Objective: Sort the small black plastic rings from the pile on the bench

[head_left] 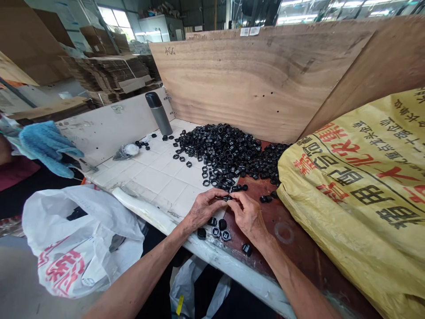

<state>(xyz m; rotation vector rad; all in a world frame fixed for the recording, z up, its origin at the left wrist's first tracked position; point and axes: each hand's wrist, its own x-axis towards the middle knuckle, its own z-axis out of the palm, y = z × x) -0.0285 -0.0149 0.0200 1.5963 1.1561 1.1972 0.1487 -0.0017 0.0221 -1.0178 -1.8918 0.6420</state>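
Close to the table's front edge, my left hand (206,205) and my right hand (246,210) meet fingertip to fingertip. Both pinch one small black plastic part (227,198) between thumb and forefinger; the fingers cover much of it. Just below them lie several black caps (222,223), two of them turned so that pale cross-shaped insides (226,235) show. One more black cap (246,249) sits apart, under my right wrist. Beyond my hands rises a large heap of black plastic rings (226,153), with loose rings (189,164) scattered along its left side.
A yellow woven sack (352,190) bulges over the table's right side. Wooden boards (259,79) wall off the back. A grey thermos (159,114) stands at the back left, near a small clear bag (126,151). A white plastic bag (83,239) hangs off the left front edge.
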